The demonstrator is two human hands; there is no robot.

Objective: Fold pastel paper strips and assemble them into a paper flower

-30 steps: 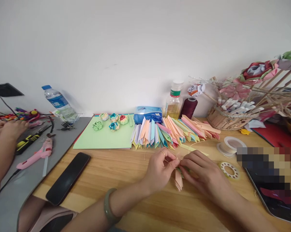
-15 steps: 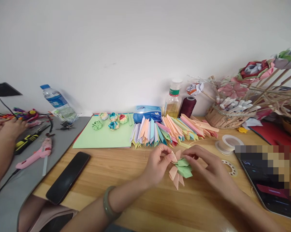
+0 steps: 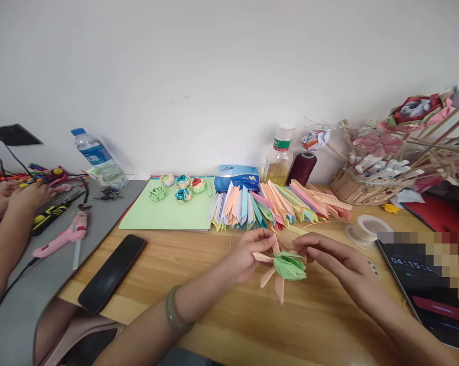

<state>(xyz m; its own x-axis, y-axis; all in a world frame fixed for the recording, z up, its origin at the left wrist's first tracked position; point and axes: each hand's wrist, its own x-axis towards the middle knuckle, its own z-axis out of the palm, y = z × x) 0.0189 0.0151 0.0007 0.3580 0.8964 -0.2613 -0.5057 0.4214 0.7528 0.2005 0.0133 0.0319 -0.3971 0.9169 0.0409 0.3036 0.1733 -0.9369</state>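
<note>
A folded paper flower (image 3: 289, 266), green at its middle with peach petals spread around, is held over the wooden table by my left hand (image 3: 250, 256). Thumb and fingers of that hand pinch it at the upper left, by the peach petals. Bent and drawn together, the fingers of my right hand (image 3: 331, 262) are at the flower's upper right edge; what lies between their tips is hidden. A thin thread runs from a white spool (image 3: 370, 226) towards the right hand. Folded paper strips (image 3: 248, 208) in many colours stand in a row behind the hands.
Several finished paper flowers (image 3: 182, 195) lie on green paper (image 3: 168, 218). A black phone (image 3: 112, 273), pink glue gun (image 3: 67, 239) and tilted water bottle (image 3: 99, 160) are leftward, near a co-worker's hands (image 3: 23, 198). Rightward are a basket (image 3: 355, 190) and a tablet (image 3: 416, 290).
The flower has turned in my left hand, so its peach petals spread more widely around the green middle. My right hand has shifted slightly right. The view has swung a little left.
</note>
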